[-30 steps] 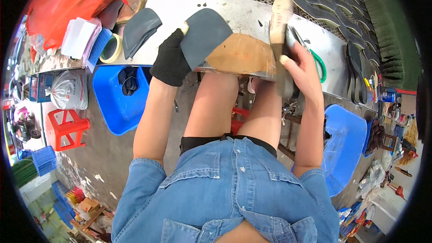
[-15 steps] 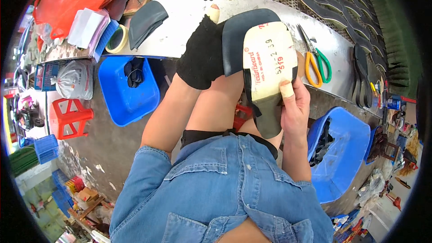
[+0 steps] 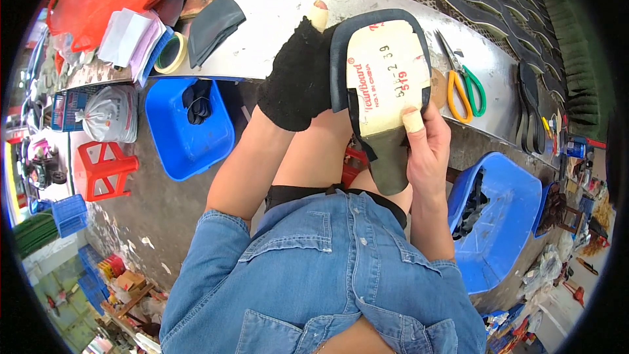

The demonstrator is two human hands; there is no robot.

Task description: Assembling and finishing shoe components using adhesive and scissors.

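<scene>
Over my lap I hold a shoe insole (image 3: 388,59) with a cream board face and a dark cover. The dark cover shows as a rim around the board's wide end, and the narrow lower end is dark green-grey. My left hand (image 3: 298,75), in a black glove with a taped thumb sticking out, grips the insole's left edge; its other fingers are hidden. On the right edge, my bare right hand (image 3: 429,144) pinches it, the taped thumb lying on the cream face. Right of the insole, scissors (image 3: 462,85) with one orange and one green handle lie on the metal bench.
Blue tubs stand on the floor at left (image 3: 190,137) and right (image 3: 498,223), holding dark pieces. Folded dark sheets (image 3: 216,31) and a tape roll (image 3: 171,52) lie on the bench (image 3: 275,6). Dark strips (image 3: 527,108) hang over its right edge. A red stool (image 3: 108,167) stands left.
The insole's board has shifted up and left onto the dark piece, which now borders it more evenly at the wide end. Both hands keep their hold.
</scene>
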